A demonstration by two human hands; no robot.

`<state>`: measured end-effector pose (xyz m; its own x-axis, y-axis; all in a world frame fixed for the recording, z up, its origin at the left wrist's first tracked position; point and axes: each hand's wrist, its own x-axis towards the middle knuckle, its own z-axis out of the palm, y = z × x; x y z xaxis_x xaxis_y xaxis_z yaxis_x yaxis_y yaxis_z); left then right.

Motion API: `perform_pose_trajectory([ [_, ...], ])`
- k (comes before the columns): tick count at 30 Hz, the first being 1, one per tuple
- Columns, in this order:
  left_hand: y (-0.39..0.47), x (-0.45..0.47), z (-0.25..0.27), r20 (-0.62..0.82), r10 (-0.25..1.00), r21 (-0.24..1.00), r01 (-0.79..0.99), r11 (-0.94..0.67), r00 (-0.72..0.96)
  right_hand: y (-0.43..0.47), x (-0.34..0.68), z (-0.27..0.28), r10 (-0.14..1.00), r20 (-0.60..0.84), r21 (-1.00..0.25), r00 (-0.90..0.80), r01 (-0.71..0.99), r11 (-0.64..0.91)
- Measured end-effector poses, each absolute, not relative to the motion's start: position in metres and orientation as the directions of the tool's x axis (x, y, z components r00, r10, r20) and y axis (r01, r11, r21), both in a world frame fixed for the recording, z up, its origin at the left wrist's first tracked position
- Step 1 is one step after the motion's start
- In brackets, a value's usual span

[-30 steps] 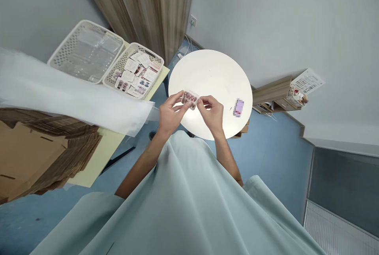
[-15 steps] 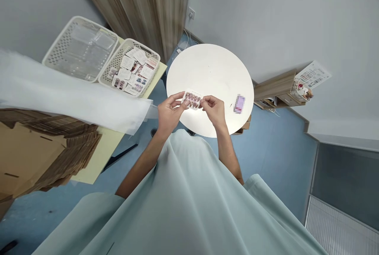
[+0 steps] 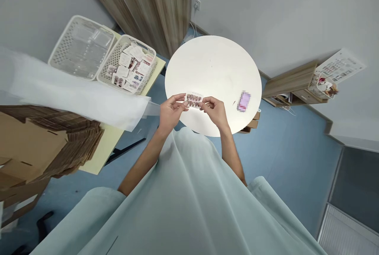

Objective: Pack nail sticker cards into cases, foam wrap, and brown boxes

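Between my two hands is a small white card of press-on nails (image 3: 194,98), its dark pinkish nails set in two rows facing up. My left hand (image 3: 171,112) pinches the card's left edge between thumb and fingers. On the right edge, the thumb and fingertips of my right hand (image 3: 215,112) are closed too. The card is held over the near part of a round white table (image 3: 213,61). A pixelated purple object (image 3: 244,102) lies on that table, right of my right hand.
At left, a pale yellow table (image 3: 99,156) carries a white basket of nail cards (image 3: 100,74), a basket of clear plastic boxes (image 3: 63,44), white sheeting (image 3: 74,93) and stacked flat cardboard (image 3: 35,144). A wooden shelf unit (image 3: 293,81) stands against the right wall.
My view has shifted slightly, so the table and shelf sit differently in it. Both hands still hold the nail card, which now looks more level, and my right fingers lie further over its edge.
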<state>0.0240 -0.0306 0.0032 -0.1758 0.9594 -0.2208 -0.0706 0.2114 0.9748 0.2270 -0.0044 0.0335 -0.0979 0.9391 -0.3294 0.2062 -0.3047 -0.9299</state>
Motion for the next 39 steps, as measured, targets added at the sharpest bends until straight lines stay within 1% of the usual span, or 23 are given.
perform_pose_trajectory([
  [2,-0.031,0.032,0.001,-0.201,0.966,0.979,-0.003,0.203,-0.164,-0.007,0.236,0.025,0.949,-0.303,-0.933,-0.091,0.23,-0.276],
  [4,-0.032,0.04,-0.001,-0.147,0.977,0.984,0.081,0.161,-0.157,-0.011,0.244,0.015,0.966,-0.238,-0.948,-0.101,0.239,-0.209],
  [8,-0.038,0.05,-0.003,-0.028,0.992,0.967,0.246,0.059,-0.127,-0.02,0.258,-0.005,0.979,-0.108,-0.973,-0.175,0.221,-0.068],
  [11,-0.044,0.053,-0.005,-0.011,0.994,0.957,0.288,0.042,-0.107,-0.025,0.265,-0.02,0.97,-0.105,-0.982,-0.218,0.174,-0.067],
  [13,-0.049,0.053,-0.007,-0.042,0.993,0.957,0.282,0.071,-0.107,-0.027,0.267,-0.028,0.962,-0.134,-0.985,-0.238,0.14,-0.102],
  [15,-0.052,0.05,-0.01,-0.122,0.985,0.955,0.256,0.15,-0.123,-0.028,0.265,-0.035,0.954,-0.178,-0.982,-0.243,0.11,-0.155],
  [18,-0.052,0.042,-0.017,-0.26,0.955,0.941,0.185,0.283,-0.142,-0.029,0.256,-0.043,0.947,-0.245,-0.969,-0.206,0.089,-0.231],
  [20,-0.049,0.033,-0.022,-0.304,0.945,0.938,0.135,0.319,-0.117,-0.03,0.247,-0.047,0.947,-0.268,-0.963,-0.177,0.075,-0.259],
  [24,-0.035,0.009,-0.026,-0.322,0.947,0.942,0.106,0.32,0.006,-0.032,0.225,-0.048,0.954,-0.257,-0.966,-0.154,0.079,-0.248],
  [29,-0.012,-0.029,-0.02,-0.401,0.902,0.913,0.152,0.378,0.162,-0.03,0.198,-0.034,0.964,-0.25,-0.959,-0.093,0.16,-0.233],
  [32,0.0,-0.054,-0.017,-0.421,0.876,0.904,0.191,0.383,0.235,-0.027,0.183,-0.023,0.963,-0.254,-0.956,-0.094,0.178,-0.235],
  [35,0.011,-0.073,-0.015,-0.411,0.872,0.909,0.199,0.368,0.265,-0.024,0.164,-0.015,0.961,-0.268,-0.95,-0.073,0.186,-0.251],
  [39,0.023,-0.09,-0.015,-0.418,0.879,0.901,0.225,0.37,0.23,-0.019,0.135,-0.009,0.933,-0.359,-0.908,0.003,0.23,-0.35],
])
